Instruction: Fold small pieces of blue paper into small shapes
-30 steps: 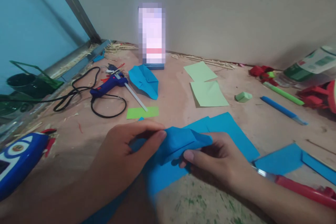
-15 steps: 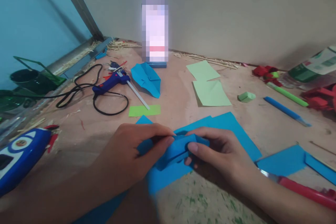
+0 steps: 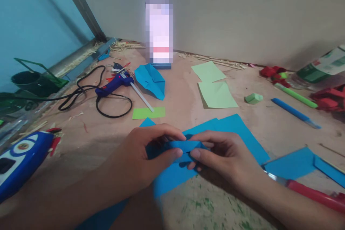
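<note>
Between my two hands is a small folded piece of blue paper [image 3: 185, 146], creased into layers. My left hand [image 3: 153, 151] pinches its left end, thumb in front and fingers behind. On the right end, my right hand [image 3: 223, 152] grips it between thumb and index finger, other fingers curled beneath. Flat blue sheets [image 3: 237, 133] lie on the table under and beyond my hands. A crumpled, creased blue paper [image 3: 151, 81] rests farther back.
A blue glue gun [image 3: 115, 84] with a black cord lies at left. Pale green sheets [image 3: 218, 95], a blue marker [image 3: 293, 112] and a red-handled tool [image 3: 309, 192] are at right. A phone [image 3: 160, 32] stands at the back. A blue-and-white device [image 3: 24, 161] sits front left.
My left thumb and fingers have shifted slightly right along the folded blue paper, which has turned to lie more level. My right hand keeps its hold almost unmoved.
</note>
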`<control>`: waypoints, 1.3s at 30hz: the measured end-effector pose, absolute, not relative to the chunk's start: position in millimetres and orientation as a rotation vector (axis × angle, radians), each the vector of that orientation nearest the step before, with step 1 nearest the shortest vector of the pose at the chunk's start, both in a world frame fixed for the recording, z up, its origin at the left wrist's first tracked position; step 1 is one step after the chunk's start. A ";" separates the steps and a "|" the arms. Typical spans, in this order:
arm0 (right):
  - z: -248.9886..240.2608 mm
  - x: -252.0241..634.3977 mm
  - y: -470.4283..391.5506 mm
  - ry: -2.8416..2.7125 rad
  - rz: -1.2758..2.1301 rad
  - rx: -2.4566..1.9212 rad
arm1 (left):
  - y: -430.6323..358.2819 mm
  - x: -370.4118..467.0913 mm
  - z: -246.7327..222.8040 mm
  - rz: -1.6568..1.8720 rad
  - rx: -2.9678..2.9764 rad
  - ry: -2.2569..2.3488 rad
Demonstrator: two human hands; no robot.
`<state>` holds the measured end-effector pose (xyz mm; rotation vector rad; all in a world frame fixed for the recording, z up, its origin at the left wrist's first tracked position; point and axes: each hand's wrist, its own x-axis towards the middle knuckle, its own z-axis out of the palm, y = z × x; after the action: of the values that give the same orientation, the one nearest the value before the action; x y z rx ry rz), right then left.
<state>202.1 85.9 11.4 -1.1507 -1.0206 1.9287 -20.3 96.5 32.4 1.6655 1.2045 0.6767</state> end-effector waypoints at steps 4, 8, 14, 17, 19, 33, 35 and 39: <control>11.4 202.6 87.2 -1.095 1.906 -1.172 | 96.5 -21.2 29.7 0.708 1.639 1.204; 14.4 201.8 88.2 -1.137 1.839 -1.221 | 95.9 -20.9 28.1 0.716 1.629 1.201; 16.7 201.3 89.1 -1.207 1.824 -1.147 | 98.2 -19.2 27.1 0.718 1.624 1.200; 13.4 203.5 88.3 -1.246 1.887 -1.132 | 99.1 -19.7 28.2 0.738 1.657 1.246; 11.2 204.8 88.3 -1.256 1.901 -1.132 | 98.8 -19.9 28.8 0.764 1.689 1.286; 12.3 197.5 84.5 -1.110 1.841 -1.240 | 92.1 -15.6 25.2 0.681 1.725 1.236; 10.2 198.3 83.8 -1.047 1.871 -1.216 | 92.6 -15.2 24.5 0.715 1.645 1.247; 8.4 200.5 83.5 -0.918 1.895 -1.164 | 95.0 -16.7 26.3 0.739 1.539 1.240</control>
<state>200.5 83.5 8.4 -1.1640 -0.9178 1.8946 -16.7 95.0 26.3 1.5395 1.2405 0.7387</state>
